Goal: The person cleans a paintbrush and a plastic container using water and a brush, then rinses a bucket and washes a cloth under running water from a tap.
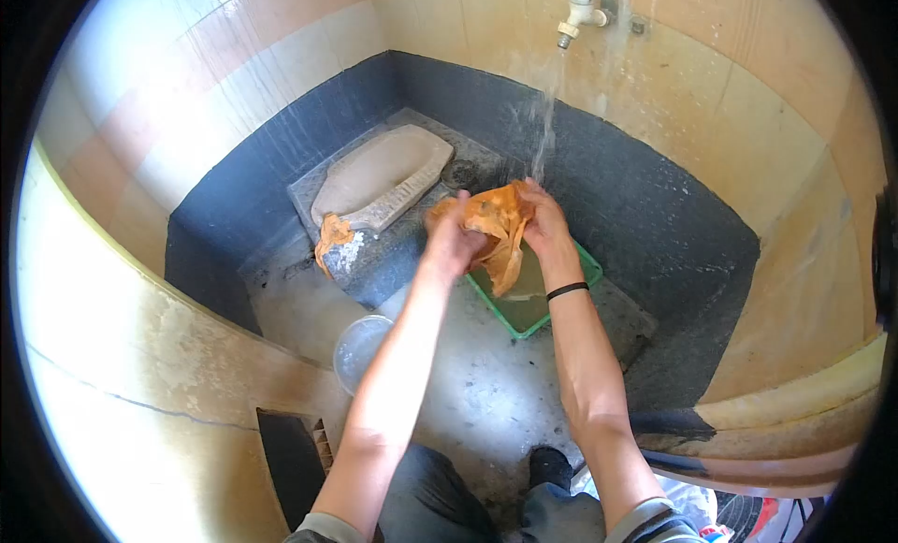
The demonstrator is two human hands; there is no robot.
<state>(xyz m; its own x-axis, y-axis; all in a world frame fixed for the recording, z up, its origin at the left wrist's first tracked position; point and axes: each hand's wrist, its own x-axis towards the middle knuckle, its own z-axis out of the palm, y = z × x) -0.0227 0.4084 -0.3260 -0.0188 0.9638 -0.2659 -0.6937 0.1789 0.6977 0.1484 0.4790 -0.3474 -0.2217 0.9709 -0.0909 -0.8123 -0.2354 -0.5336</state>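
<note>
A wet-looking orange cloth (pixel 498 227) hangs crumpled between my two hands, with a loose end drooping downward. My left hand (pixel 452 242) is closed on its left side, and my right hand (pixel 544 217) grips its right edge. Below the cloth stands a green-rimmed basin (pixel 519 333) holding murky water, partly covered by the cloth and my right forearm. Water runs from the wall tap (pixel 586 14) in a thin stream (pixel 546 122) that comes down close to my right hand.
A squat toilet pan (pixel 388 173) sits on a raised step to the left. Another orange cloth (pixel 333 236) drapes over its near end, beside white residue (pixel 349 251). A round translucent tub (pixel 357 348) stands by my left forearm. A plastic bag (pixel 690 499) lies at lower right.
</note>
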